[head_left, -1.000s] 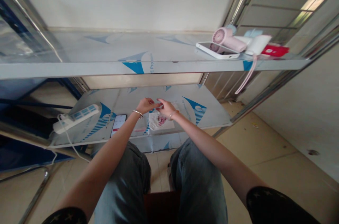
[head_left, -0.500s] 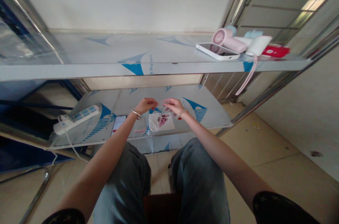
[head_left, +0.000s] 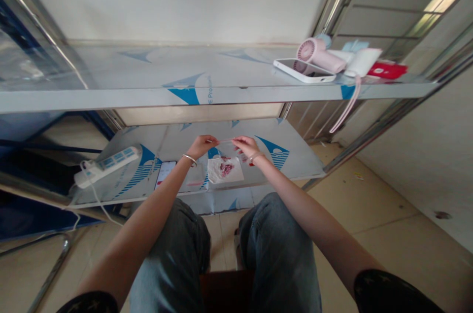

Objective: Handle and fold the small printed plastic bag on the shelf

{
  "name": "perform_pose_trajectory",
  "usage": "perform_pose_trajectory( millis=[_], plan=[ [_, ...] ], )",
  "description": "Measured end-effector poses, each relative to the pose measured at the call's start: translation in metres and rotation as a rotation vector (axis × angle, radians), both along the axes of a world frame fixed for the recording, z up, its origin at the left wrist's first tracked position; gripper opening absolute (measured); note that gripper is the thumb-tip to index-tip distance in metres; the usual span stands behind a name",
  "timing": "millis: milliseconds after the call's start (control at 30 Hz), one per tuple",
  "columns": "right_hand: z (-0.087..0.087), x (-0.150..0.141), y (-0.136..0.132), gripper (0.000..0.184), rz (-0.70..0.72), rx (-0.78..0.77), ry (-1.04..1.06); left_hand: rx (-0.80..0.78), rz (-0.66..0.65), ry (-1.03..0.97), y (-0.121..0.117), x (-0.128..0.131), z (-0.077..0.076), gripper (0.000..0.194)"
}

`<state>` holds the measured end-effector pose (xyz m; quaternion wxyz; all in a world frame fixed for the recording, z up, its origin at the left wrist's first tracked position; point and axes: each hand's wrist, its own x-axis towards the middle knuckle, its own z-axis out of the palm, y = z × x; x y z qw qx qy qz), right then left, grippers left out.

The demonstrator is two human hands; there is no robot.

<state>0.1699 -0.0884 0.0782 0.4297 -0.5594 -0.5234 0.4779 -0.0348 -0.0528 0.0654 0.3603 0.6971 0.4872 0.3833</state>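
A thin pinkish strand (head_left: 225, 141) runs straight and nearly level between my two hands above the lower shelf. My left hand (head_left: 201, 146) pinches its left end, and my right hand (head_left: 247, 146) pinches the other end. Just below them, small dark red and pink beads (head_left: 226, 170) lie in a cluster on a crumpled white sheet (head_left: 214, 174). A few reddish bits, too small to name, show beside the sheet under my right hand. To the left of the sheet rests a small clear packet with a pink edge (head_left: 195, 183).
A phone (head_left: 165, 173) and a white power strip (head_left: 111, 165) with its cable lie on the lower shelf (head_left: 177, 138). Above, the upper shelf's edge (head_left: 258, 94) crosses in front. It carries a white-framed phone (head_left: 303, 71), a pink handheld fan (head_left: 320, 55) and a red packet (head_left: 388, 70).
My hands have drawn slightly apart, and the strand between them now shows as a straight, taut line. The things on both shelves stay where they were.
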Motion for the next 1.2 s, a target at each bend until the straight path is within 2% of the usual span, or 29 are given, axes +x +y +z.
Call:
perform_pose_trajectory(
  millis=[133, 333, 467, 733, 1033, 1200],
  plan=[
    [0.001, 0.000, 0.000, 0.015, 0.003, -0.016, -0.007, 0.003, 0.014, 0.010, 0.001, 0.000, -0.001, 0.033],
    [-0.004, 0.000, 0.006, 0.013, 0.027, 0.052, 0.000, 0.020, 0.002, -0.012, -0.002, 0.001, 0.002, 0.028],
    [-0.004, 0.001, 0.006, 0.014, 0.041, 0.058, 0.016, 0.003, 0.031, -0.025, -0.004, 0.000, 0.003, 0.032],
    [-0.009, -0.002, 0.007, 0.013, 0.086, 0.089, -0.002, -0.023, -0.061, -0.043, -0.008, 0.004, 0.003, 0.034],
    [-0.010, -0.005, 0.007, 0.012, 0.082, 0.085, 0.003, -0.007, -0.060, 0.063, -0.004, 0.008, 0.002, 0.029],
    [-0.009, -0.005, 0.007, 0.009, 0.052, 0.084, 0.024, -0.013, -0.068, 0.023, -0.007, 0.010, 0.005, 0.031]
  ],
)
